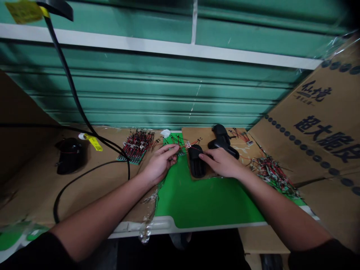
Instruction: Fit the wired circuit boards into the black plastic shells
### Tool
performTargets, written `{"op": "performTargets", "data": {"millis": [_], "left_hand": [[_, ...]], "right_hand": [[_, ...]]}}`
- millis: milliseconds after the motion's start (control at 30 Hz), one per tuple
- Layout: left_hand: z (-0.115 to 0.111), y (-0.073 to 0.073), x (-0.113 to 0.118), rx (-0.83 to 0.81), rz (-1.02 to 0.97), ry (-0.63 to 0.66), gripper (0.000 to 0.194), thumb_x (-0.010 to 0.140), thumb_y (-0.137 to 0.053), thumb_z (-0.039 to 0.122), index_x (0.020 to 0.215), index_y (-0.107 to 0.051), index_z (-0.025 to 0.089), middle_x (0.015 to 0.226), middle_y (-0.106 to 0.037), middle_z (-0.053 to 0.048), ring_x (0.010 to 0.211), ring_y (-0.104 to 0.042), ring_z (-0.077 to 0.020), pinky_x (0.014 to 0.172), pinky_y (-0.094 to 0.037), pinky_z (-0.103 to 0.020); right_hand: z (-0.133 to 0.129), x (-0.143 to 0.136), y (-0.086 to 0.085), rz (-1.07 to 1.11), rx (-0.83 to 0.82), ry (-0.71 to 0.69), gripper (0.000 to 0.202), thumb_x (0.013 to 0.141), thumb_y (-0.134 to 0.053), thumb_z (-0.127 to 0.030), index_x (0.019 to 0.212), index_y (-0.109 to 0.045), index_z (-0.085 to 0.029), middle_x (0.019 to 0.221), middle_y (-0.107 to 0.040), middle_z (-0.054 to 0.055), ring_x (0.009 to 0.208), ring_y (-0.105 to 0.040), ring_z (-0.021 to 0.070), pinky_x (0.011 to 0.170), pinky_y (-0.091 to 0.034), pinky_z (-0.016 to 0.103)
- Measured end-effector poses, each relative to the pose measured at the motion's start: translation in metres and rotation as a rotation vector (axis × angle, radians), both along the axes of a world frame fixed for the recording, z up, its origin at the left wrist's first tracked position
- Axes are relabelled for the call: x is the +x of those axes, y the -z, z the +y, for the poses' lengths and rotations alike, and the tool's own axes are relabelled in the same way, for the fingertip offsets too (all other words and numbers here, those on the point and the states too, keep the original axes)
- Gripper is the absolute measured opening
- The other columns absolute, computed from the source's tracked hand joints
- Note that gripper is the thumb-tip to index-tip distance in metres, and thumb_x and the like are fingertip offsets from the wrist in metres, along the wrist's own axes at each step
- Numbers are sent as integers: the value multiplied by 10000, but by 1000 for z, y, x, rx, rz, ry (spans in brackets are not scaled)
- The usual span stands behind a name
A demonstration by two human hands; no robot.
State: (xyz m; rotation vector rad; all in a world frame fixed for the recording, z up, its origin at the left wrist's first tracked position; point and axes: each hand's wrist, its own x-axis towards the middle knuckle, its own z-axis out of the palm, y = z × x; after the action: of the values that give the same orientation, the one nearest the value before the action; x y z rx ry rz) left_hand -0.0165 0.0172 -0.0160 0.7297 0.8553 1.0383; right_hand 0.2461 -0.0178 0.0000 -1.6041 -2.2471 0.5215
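My left hand (161, 163) is closed in a pinch at the near edge of a small group of wired parts (180, 150); what lies between its fingertips is too small to name. Thin red and black wires run from there towards the right. My right hand (221, 162) has thumb and index finger together at the right side of a black ribbed plastic piece (197, 162), which sits on a cardboard patch. Whether its fingertips grip the piece or a wire cannot be made out. Behind that hand lie more black curved pieces (222, 140).
Wired circuit boards (136, 146) lie on cardboard at the left, near black cables (71, 84) and a black object (69, 155). A wire pile (275, 174) is at the right. Green shutter slats (140, 90) and a printed carton (323, 123) border the green table (208, 204).
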Motion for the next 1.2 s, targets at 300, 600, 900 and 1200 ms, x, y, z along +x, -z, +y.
{"op": "performTargets", "data": {"millis": [300,600,900,1200], "left_hand": [[-4,-2,0,-35,-45,56,281,773,-951,243,987,-794,150,915,-820,-101,661,-679,-119,618,-526,-222],[-10,-1,1,-9,-108,140,216,884,-828,198,1086,-790,131,1157,-834,-183,759,-764,-174,643,-578,-254],[-12,-1,3,43,-209,125,342,883,-874,233,1153,-687,139,1306,-788,-179,845,-771,-183,712,-589,-278],[-18,5,9,201,-90,260,441,864,-920,401,1119,-662,151,1153,-830,-145,794,-731,-154,695,-530,-266]], "right_hand": [[-1,0,12,125,82,62,586,939,-779,-579,1373,-598,-230,1047,-727,85,795,-673,227,671,-485,349],[-9,-14,7,320,201,77,471,922,-803,-508,1230,-568,-240,947,-656,42,709,-602,182,625,-473,331],[0,-21,20,778,124,281,706,782,-921,-575,1241,-493,-254,879,-620,-35,597,-517,119,551,-417,267],[-2,-34,13,961,18,290,580,794,-895,-596,1112,-567,-237,909,-592,-27,601,-505,101,549,-428,262]]}}
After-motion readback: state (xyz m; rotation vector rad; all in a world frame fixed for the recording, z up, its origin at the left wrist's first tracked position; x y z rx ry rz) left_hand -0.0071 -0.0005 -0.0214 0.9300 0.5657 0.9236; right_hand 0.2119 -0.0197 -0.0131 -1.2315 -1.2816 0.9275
